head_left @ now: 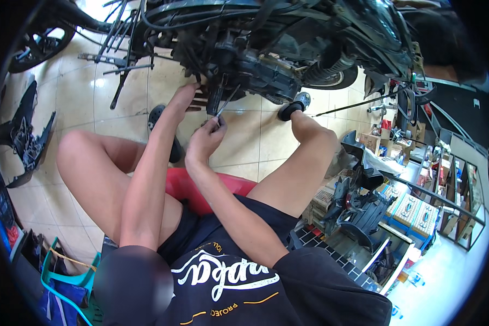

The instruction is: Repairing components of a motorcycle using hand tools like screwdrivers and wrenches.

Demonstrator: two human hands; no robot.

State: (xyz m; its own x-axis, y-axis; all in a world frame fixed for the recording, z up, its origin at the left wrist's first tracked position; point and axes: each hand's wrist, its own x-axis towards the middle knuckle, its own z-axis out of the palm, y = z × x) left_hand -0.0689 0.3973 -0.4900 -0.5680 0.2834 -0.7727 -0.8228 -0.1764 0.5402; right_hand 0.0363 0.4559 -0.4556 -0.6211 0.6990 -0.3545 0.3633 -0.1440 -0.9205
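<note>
A partly stripped motorcycle (pixel 271 73) stands in front of me with its dark engine and frame exposed. My left hand (pixel 187 100) reaches in at the engine's lower left side. Its fingers look stretched out against dark parts, and their tips are partly hidden. Closer to me, my right hand (pixel 207 138) is closed around a slim metal rod-like tool (pixel 227 102). The tool slants up and right toward the engine's underside, beside a dark cylindrical part (pixel 215 93). Whether its tip touches the engine I cannot tell.
I sit on a red stool (pixel 187 187) over a tiled floor (pixel 239 141). A broken black panel (pixel 24 130) lies at the left. Black plastic parts (pixel 358 209), boxes (pixel 410 212) and a metal rack (pixel 467 201) crowd the right. A teal plastic chair (pixel 76 280) is at the lower left.
</note>
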